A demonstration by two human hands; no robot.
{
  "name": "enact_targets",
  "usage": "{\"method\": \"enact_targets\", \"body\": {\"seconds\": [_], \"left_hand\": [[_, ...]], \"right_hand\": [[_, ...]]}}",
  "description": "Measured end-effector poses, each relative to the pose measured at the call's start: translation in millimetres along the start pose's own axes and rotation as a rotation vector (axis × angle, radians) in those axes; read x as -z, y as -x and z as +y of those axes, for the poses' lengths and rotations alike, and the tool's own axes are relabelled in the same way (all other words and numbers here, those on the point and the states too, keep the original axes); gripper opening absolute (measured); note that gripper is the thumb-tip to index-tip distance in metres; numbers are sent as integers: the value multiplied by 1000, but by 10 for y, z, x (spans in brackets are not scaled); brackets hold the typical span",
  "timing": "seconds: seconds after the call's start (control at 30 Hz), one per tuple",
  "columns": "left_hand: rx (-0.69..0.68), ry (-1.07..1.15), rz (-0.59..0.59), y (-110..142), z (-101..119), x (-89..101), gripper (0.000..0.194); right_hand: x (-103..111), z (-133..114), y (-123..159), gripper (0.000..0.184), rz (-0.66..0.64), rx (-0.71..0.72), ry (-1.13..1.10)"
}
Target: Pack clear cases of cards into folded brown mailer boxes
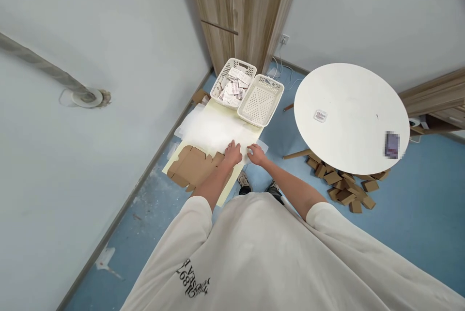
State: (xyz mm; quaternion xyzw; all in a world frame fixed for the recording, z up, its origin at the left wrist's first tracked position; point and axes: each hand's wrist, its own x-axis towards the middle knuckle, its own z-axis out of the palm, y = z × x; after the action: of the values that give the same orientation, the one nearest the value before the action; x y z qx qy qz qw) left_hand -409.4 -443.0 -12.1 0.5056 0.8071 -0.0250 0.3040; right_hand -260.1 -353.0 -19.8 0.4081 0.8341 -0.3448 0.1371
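My left hand (pixel 233 152) is over the near right part of a bright white sheet (pixel 214 129), its fingers bent and drawn together. Anything in its grip is too small to make out. Just to the right, my right hand (pixel 256 154) is at the board's right edge, thumb and forefinger slightly apart and pointing left, with nothing visible between them. A flattened brown cardboard box (pixel 194 168) lies left of my left hand, partly under that forearm. Sheet and box rest on a pale yellow board (pixel 225 194).
Beyond the sheet stand a white basket (pixel 218 81) full of small printed packets and a second white basket (pixel 271 102) with nothing visible inside. At right, a round white table (pixel 348 122) bears a small clear pack (pixel 320 116) and a blurred-out object (pixel 392 145). Small brown boxes (pixel 347 187) are heaped below.
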Motion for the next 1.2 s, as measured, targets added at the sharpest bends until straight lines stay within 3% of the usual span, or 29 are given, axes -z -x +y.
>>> {"method": "enact_targets", "body": {"seconds": [0.2, 0.37, 0.47, 0.67, 0.97, 1.2], "left_hand": [[-23, -21, -36, 15, -44, 81, 59], [-27, 13, -50, 8, -63, 124, 58], [-34, 13, -51, 7, -68, 131, 59], [-33, 24, -60, 14, -74, 132, 64], [-43, 14, -44, 19, -89, 91, 60], [-37, 66, -32, -14, -132, 25, 58]], "right_hand": [[-37, -98, -109, 54, 65, 39, -162], [0, -160, -187, 56, 180, -188, -189], [30, -186, -219, 56, 183, -259, -200], [45, -243, -223, 55, 160, -202, -205], [66, -266, -213, 51, 244, -53, -171], [44, -266, -256, 52, 178, -54, -116]]}}
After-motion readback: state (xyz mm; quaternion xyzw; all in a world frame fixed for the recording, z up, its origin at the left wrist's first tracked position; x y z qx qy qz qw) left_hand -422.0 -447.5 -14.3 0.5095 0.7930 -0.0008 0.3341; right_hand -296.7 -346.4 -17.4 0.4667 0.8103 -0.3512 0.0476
